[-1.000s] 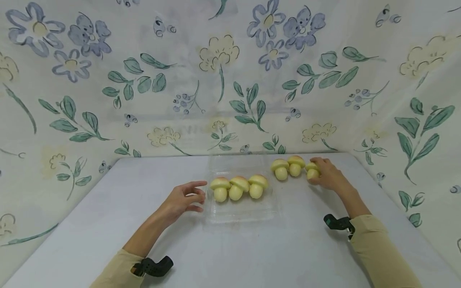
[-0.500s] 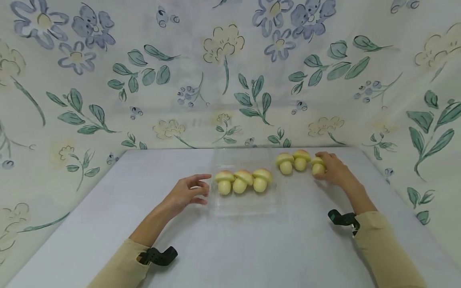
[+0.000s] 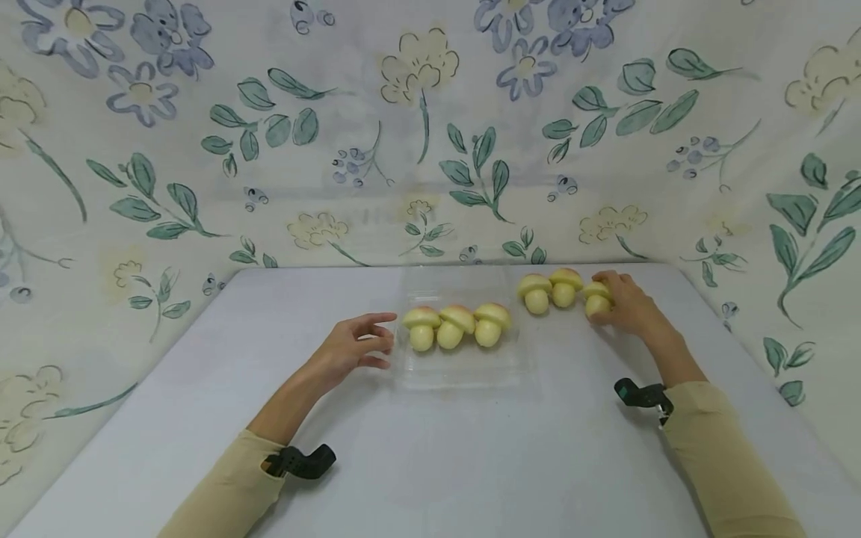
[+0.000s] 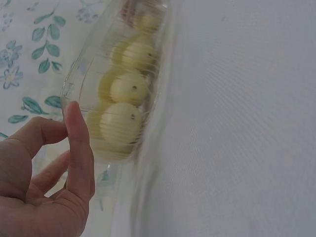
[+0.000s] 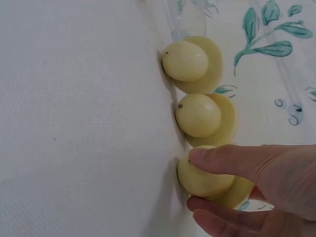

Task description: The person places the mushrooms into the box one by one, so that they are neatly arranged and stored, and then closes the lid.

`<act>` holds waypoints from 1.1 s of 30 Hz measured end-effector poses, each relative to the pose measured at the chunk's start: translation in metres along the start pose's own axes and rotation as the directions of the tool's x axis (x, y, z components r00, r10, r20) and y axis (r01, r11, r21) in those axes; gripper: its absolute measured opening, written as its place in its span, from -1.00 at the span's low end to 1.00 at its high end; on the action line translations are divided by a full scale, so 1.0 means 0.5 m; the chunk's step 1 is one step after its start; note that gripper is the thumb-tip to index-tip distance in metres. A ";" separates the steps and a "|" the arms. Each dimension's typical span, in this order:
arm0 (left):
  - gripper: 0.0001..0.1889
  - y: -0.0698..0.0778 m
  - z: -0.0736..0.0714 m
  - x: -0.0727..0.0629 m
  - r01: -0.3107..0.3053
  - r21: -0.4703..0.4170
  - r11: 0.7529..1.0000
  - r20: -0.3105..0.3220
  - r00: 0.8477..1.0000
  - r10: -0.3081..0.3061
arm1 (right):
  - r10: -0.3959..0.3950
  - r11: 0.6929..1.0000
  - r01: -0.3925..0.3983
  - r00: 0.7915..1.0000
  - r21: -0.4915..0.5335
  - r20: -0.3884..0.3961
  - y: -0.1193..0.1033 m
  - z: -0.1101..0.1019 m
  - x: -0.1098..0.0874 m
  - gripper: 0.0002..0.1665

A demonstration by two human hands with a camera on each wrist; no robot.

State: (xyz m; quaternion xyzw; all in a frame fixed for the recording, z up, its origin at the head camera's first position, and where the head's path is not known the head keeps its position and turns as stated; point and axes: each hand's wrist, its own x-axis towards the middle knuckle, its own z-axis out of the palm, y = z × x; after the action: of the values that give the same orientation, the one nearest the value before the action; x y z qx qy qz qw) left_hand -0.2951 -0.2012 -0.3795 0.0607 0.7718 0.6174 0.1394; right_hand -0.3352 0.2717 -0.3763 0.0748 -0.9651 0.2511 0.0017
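Beside a tray (image 3: 464,379), the left hand (image 3: 350,346) has fingers apart — the right hand (image 3: 632,305) grips a mushroom (image 3: 595,297).

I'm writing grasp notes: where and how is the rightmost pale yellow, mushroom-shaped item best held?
Probably around its bulbous stem, next to the wider cap, coming from the person's right. The mushroom-shaped item has its rounded stem facing the near side, cap behind; its nearest pale yellow neighbour sits to the left, leaving more finger room on the right.

Head view wide, forward-down; wrist views close; head, left share box (image 3: 464,376)
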 end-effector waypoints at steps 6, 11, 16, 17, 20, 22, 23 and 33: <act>-0.41 -0.002 -0.006 -0.006 -0.003 0.008 1.000 -0.004 1.000 0.003 | -0.015 1.000 0.015 1.000 -0.013 0.016 -0.008 0.000 0.009 -0.09; -0.40 -0.001 -0.011 -0.009 -0.013 0.012 1.000 -0.001 1.000 0.013 | -0.003 1.000 0.003 1.000 -0.007 0.022 -0.012 0.003 0.013 -0.09; -0.39 0.001 -0.010 -0.002 -0.024 0.008 1.000 0.018 1.000 0.024 | 0.010 1.000 -0.010 1.000 0.004 0.020 -0.005 0.004 0.007 -0.08; -0.39 0.001 -0.009 0.000 -0.026 0.005 1.000 0.019 0.999 0.025 | 0.009 1.000 -0.009 1.000 0.003 0.018 -0.003 0.004 0.006 -0.08; -0.40 0.000 -0.007 0.002 -0.027 0.003 1.000 0.021 0.999 0.027 | -0.002 1.000 0.002 1.000 0.003 0.010 -0.001 0.003 0.003 -0.08; -0.40 -0.001 -0.006 0.003 -0.022 0.001 1.000 0.019 1.000 0.022 | -0.008 1.000 0.008 1.000 0.003 0.008 0.001 0.002 0.002 -0.08; -0.40 -0.002 -0.006 0.003 -0.020 0.000 1.000 0.022 1.000 0.020 | -0.010 1.000 0.010 1.000 0.002 0.009 0.001 0.002 0.001 -0.09; -0.39 -0.001 -0.006 0.002 -0.032 0.015 0.999 0.021 0.999 0.032 | -0.049 0.999 0.049 0.998 -0.007 -0.026 -0.007 -0.015 0.000 -0.09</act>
State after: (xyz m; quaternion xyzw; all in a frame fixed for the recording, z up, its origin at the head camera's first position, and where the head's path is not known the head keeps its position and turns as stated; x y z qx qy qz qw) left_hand -0.2968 -0.2039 -0.3797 0.0804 0.7739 0.6131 0.1368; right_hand -0.3351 0.2724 -0.3678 0.0952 -0.9636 0.2490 0.0207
